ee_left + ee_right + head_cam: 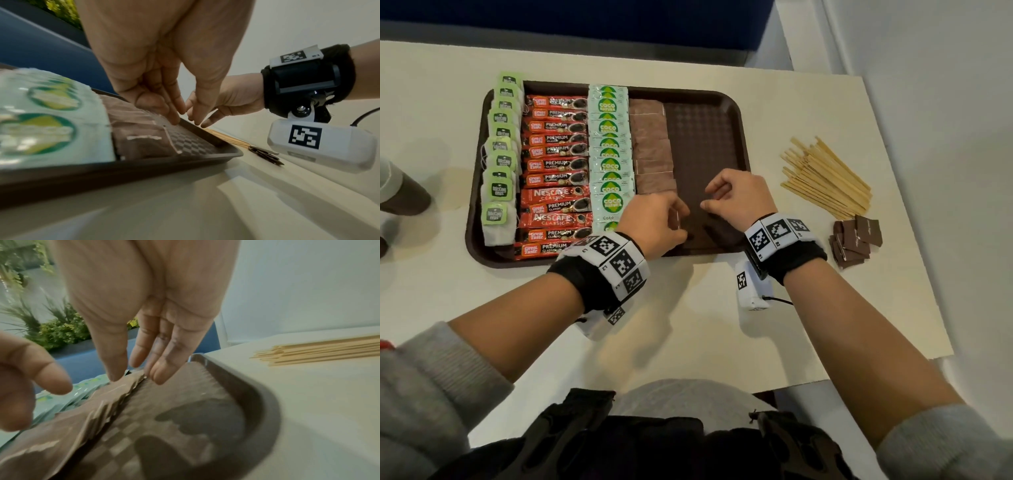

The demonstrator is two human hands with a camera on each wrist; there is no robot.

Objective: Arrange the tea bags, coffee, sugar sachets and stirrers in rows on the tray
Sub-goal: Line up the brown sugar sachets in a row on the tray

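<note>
On the brown tray [705, 137] lie rows of green-tagged tea bags [500, 161], red coffee sachets [558, 171], green-and-white Coco sachets [611, 150] and brown sachets [654, 150]. My left hand [681, 222] is at the near end of the brown row, its straight fingertips [174, 119] touching the nearest brown sachet [144, 138]. Just to its right, my right hand [709, 200] hovers over the tray's bare part with relaxed fingers [160, 373] and holds nothing. Wooden stirrers [825, 178] and loose brown sachets [858, 240] lie on the table, right of the tray.
The white table [722, 325] ends close behind the stirrers on the right. A brown and white object [400, 192] stands at the left edge. A blue bench [82, 360] and plants lie beyond the table.
</note>
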